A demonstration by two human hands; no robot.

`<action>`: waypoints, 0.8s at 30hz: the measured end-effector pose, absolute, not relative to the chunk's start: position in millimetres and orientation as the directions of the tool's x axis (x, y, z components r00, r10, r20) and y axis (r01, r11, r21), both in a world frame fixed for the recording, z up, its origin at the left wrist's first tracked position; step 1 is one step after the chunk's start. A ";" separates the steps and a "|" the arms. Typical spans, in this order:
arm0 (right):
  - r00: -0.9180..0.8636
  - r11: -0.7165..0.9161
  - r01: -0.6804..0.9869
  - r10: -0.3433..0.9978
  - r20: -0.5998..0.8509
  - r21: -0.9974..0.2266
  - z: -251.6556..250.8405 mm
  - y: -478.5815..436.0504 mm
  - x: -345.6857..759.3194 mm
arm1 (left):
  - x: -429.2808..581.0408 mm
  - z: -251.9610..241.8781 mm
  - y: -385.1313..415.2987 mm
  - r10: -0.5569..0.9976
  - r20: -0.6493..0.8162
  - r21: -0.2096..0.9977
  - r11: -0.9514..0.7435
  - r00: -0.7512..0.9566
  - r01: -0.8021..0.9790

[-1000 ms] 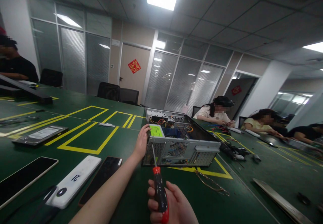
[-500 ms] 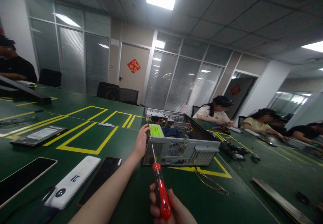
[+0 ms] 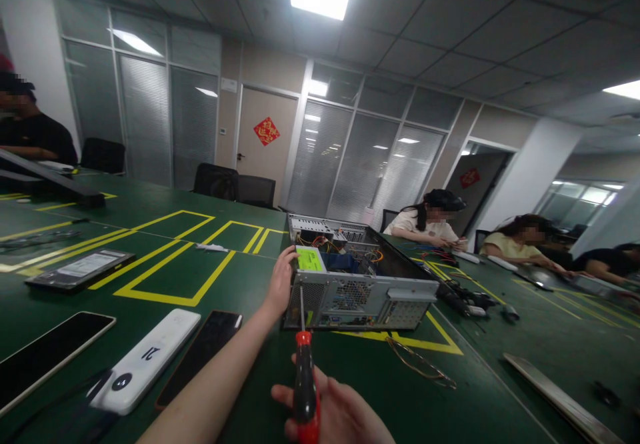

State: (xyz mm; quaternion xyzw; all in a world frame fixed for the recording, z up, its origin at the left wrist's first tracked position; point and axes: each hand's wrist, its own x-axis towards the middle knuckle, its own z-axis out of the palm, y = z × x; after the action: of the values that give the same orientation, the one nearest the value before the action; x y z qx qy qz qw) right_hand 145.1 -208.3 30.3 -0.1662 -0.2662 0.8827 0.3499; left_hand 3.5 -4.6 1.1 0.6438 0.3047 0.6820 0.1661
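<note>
An opened computer case (image 3: 395, 297) lies on the table, its back panel facing me. A power supply with a bright green label (image 3: 310, 259) sits in its left corner. My left hand (image 3: 281, 281) grips that corner, fingers curled over the edge beside the label. Below it, my right hand (image 3: 340, 404) holds a red and black screwdriver (image 3: 306, 391) by the handle, with a looser grip and some fingers apart. The screwdriver's shaft points away from me, and its tip meets the back panel near the left edge, below the green label.
A hard drive (image 3: 80, 267), a white power bank (image 3: 145, 361) and two dark phones, one nearer the middle (image 3: 200, 357), lie left. Thin wire (image 3: 423, 364), a metal strip (image 3: 560, 397) and black cables (image 3: 465, 297) lie right. Other people sit around the green table.
The screwdriver has turned in my right hand, its handle swinging left and lower so that it stands more upright. My right fingers have loosened around it. My left hand stays on the case.
</note>
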 end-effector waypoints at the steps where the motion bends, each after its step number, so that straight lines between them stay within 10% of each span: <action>1: -0.709 -0.608 -0.519 0.699 -0.094 -0.601 30.1 -208.7 145.5 | 3.1 1.5 -5.2 0.619 0.778 0.629 -0.759 -0.113 0.168; 17: -0.522 -0.593 -0.623 0.801 -0.293 -0.510 32.9 -212.0 150.2 | 4.4 -1.4 -1.9 0.609 0.782 0.623 -0.766 -0.132 0.155; 24: -0.610 -0.560 -0.588 0.781 -0.135 -0.584 32.9 -212.4 152.2 | 3.3 0.4 -3.9 0.611 0.781 0.625 -0.762 -0.131 0.167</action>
State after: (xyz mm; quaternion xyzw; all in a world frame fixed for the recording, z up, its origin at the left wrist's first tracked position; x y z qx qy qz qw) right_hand 152.2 -212.4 32.9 -0.1931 -0.2497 0.8619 0.3970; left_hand 3.3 -3.9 0.4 0.6390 0.3046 0.6876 0.1614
